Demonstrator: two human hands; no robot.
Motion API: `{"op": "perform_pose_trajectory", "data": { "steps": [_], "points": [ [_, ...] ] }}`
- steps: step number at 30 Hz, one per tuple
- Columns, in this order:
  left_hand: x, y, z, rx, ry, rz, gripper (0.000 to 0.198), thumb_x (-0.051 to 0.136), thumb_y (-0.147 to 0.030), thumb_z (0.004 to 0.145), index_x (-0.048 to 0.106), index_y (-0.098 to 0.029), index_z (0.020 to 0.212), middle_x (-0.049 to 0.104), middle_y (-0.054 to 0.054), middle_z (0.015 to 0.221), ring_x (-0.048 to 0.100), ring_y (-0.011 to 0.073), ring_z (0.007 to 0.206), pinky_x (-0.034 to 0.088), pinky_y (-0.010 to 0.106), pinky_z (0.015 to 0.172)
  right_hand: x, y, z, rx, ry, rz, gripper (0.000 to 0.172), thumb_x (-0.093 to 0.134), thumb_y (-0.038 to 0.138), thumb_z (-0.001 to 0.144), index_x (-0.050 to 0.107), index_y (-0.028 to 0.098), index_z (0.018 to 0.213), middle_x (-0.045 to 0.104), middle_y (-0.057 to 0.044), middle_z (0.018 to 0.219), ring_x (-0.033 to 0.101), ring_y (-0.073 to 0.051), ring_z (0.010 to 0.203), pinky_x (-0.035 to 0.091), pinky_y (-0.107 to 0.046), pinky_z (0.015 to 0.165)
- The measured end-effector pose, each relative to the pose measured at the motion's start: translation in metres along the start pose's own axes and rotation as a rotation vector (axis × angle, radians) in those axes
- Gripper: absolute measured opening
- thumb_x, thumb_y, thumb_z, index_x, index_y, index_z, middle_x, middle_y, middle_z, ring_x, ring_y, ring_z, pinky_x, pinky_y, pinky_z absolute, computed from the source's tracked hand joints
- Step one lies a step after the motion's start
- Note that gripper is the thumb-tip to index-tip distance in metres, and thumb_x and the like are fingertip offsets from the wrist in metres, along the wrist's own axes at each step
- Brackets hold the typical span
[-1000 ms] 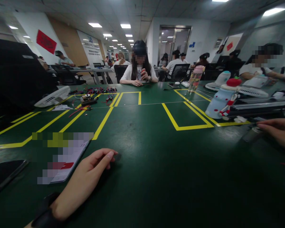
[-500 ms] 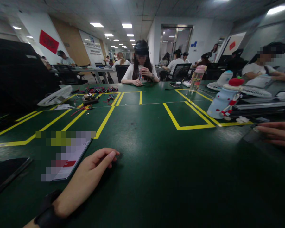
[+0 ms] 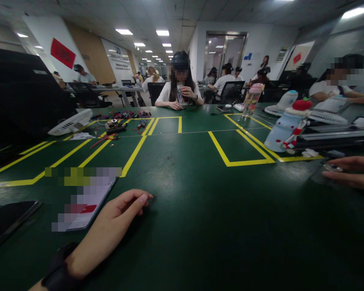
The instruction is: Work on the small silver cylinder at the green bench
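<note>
My left hand (image 3: 121, 214) rests on the green table beside a light-screened phone (image 3: 89, 214). Its fingers are curled, the thumb pressed against the index finger; anything between the fingertips is hidden. A dark band circles that wrist. Over at the right edge, my right hand (image 3: 352, 171) has its thumb and fingers closed at the shiny round top (image 3: 333, 167) of a small clear container (image 3: 318, 176). The container stands on the table and looks faint and blurred, so its exact kind cannot be made out.
A blue bottle with a red top (image 3: 279, 129) and a clear drink bottle (image 3: 251, 103) stand at right. Wires (image 3: 130, 115), a small fan (image 3: 71, 122) and a dark phone (image 3: 10, 222) are at left. A person (image 3: 180, 87) sits opposite. Yellow tape (image 3: 250, 163) marks the tabletop.
My right hand has shifted slightly; its thumb now shows below the fingers, and the shiny round top is visible between them. My left hand stays where it was.
</note>
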State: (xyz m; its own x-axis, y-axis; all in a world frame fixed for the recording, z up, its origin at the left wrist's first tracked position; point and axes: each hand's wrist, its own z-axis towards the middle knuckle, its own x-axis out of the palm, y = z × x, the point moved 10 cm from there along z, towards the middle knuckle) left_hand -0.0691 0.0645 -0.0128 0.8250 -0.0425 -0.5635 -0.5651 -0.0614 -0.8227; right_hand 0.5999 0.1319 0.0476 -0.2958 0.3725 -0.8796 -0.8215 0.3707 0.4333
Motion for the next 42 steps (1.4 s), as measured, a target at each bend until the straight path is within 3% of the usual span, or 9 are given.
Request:
{"op": "perform_pose_trajectory", "data": {
  "steps": [3, 7, 12, 16, 21, 27, 31, 38, 42],
  "points": [
    [0.001, -0.002, 0.0, 0.004, 0.009, 0.003, 0.033, 0.052, -0.053, 0.091, 0.066, -0.027, 0.106, 0.068, 0.001, 0.093, 0.059, 0.0198, 0.082, 0.045, 0.03, 0.073, 0.006, 0.034, -0.025, 0.042, 0.055, -0.076, 0.051, 0.074, 0.052, 0.069, 0.069, 0.017, 0.106, 0.067, -0.013, 0.097, 0.062, -0.021, 0.083, 0.045, -0.039, 0.076],
    [0.003, -0.001, 0.0, -0.01, 0.014, 0.023, 0.036, 0.05, -0.055, 0.091, 0.065, -0.027, 0.108, 0.067, 0.001, 0.094, 0.059, 0.0207, 0.084, 0.045, 0.031, 0.075, 0.024, 0.126, -0.084, -0.23, 0.034, 0.178, 0.043, 0.069, 0.044, 0.077, 0.066, 0.017, 0.111, 0.066, -0.01, 0.103, 0.063, -0.017, 0.088, 0.049, -0.032, 0.082],
    [0.003, 0.003, 0.001, -0.016, 0.018, 0.035, 0.039, 0.05, -0.057, 0.09, 0.064, -0.026, 0.109, 0.066, 0.001, 0.093, 0.057, 0.0201, 0.082, 0.044, 0.03, 0.072, 0.078, 0.261, -0.195, -0.748, 0.442, 0.592, 0.039, 0.069, 0.041, 0.079, 0.065, 0.02, 0.112, 0.062, -0.006, 0.117, 0.063, -0.014, 0.099, 0.054, -0.027, 0.088],
    [0.002, 0.005, 0.0, 0.005, 0.014, 0.05, 0.037, 0.05, -0.056, 0.091, 0.064, -0.026, 0.109, 0.067, 0.001, 0.096, 0.059, 0.02, 0.085, 0.045, 0.031, 0.076, 0.099, 0.314, -0.247, -0.913, 0.579, 0.666, 0.03, 0.066, 0.035, 0.081, 0.063, 0.022, 0.108, 0.063, -0.002, 0.112, 0.062, -0.011, 0.097, 0.055, -0.025, 0.086],
    [0.008, -0.014, -0.004, 0.074, 0.019, 0.084, 0.033, 0.051, -0.05, 0.093, 0.063, -0.027, 0.113, 0.067, 0.001, 0.103, 0.061, 0.0208, 0.093, 0.047, 0.033, 0.082, 0.126, 0.311, -0.253, -0.816, 0.72, 0.711, 0.047, 0.07, 0.034, 0.078, 0.053, 0.024, 0.122, 0.06, -0.001, 0.115, 0.061, -0.009, 0.1, 0.054, -0.025, 0.091],
    [0.053, -0.099, -0.008, 0.356, 0.08, 0.13, 0.029, 0.052, -0.035, 0.094, 0.064, -0.029, 0.12, 0.066, 0.002, 0.109, 0.061, 0.0185, 0.092, 0.049, 0.032, 0.082, 0.143, 0.303, -0.253, -0.695, 0.863, 0.777, 0.043, 0.073, 0.032, 0.076, 0.052, 0.018, 0.111, 0.062, -0.002, 0.108, 0.062, -0.009, 0.097, 0.053, -0.025, 0.089],
    [0.077, -0.137, -0.003, 0.448, 0.077, 0.096, 0.019, 0.059, -0.028, 0.091, 0.073, -0.027, 0.103, 0.066, 0.002, 0.102, 0.061, 0.0178, 0.094, 0.048, 0.031, 0.083, 0.143, 0.306, -0.255, -0.696, 0.896, 0.807, 0.04, 0.071, 0.03, 0.078, 0.052, 0.018, 0.11, 0.062, -0.002, 0.107, 0.062, -0.009, 0.097, 0.053, -0.026, 0.088],
    [0.054, -0.13, 0.004, 0.407, -0.047, 0.054, 0.015, 0.06, -0.032, 0.09, 0.074, -0.027, 0.09, 0.065, 0.001, 0.095, 0.061, 0.0169, 0.087, 0.048, 0.03, 0.077, 0.141, 0.305, -0.254, -0.724, 0.838, 0.774, 0.037, 0.07, 0.028, 0.077, 0.052, 0.018, 0.108, 0.062, 0.0, 0.103, 0.061, -0.008, 0.092, 0.052, -0.024, 0.083],
    [0.061, -0.107, 0.007, 0.347, 0.019, 0.111, 0.013, 0.062, -0.032, 0.089, 0.075, -0.028, 0.089, 0.065, 0.001, 0.094, 0.062, 0.0179, 0.088, 0.048, 0.032, 0.079, 0.136, 0.303, -0.25, -0.767, 0.719, 0.72, 0.036, 0.067, 0.024, 0.076, 0.051, 0.02, 0.108, 0.061, 0.002, 0.1, 0.059, -0.007, 0.087, 0.05, -0.022, 0.076]
  ]
}}
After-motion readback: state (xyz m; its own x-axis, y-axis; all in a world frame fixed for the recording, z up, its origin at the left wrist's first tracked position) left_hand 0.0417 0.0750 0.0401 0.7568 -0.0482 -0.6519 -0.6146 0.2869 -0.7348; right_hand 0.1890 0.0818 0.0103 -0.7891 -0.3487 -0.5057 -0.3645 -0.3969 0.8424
